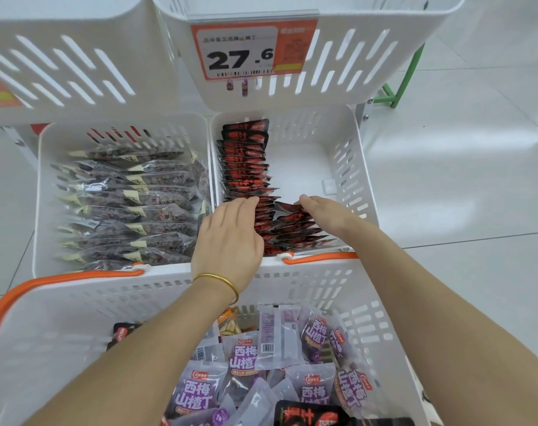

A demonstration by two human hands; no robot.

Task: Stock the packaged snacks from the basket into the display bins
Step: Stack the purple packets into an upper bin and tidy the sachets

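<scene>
A white basket with orange handles [61, 305] sits at the bottom of the view, holding several purple snack packs [243, 355] and a black-and-red pack [304, 415]. Beyond it, the lower right display bin [347, 155] holds a row of black-and-red snack packs [244, 161] standing on edge along its left side. My left hand [231, 238] rests flat against the near end of that row, fingers straight. My right hand [326, 213] presses straight fingers on a second short stack of the same packs [295, 232] at the bin's near right.
The lower left bin [46, 186] is filled with clear packs of dark snacks [126, 204]. Two upper white bins hang above; the right one [369, 56] carries an orange price tag reading 27.6 [249, 50]. A green metal frame [406, 78] stands at the right on the tiled floor.
</scene>
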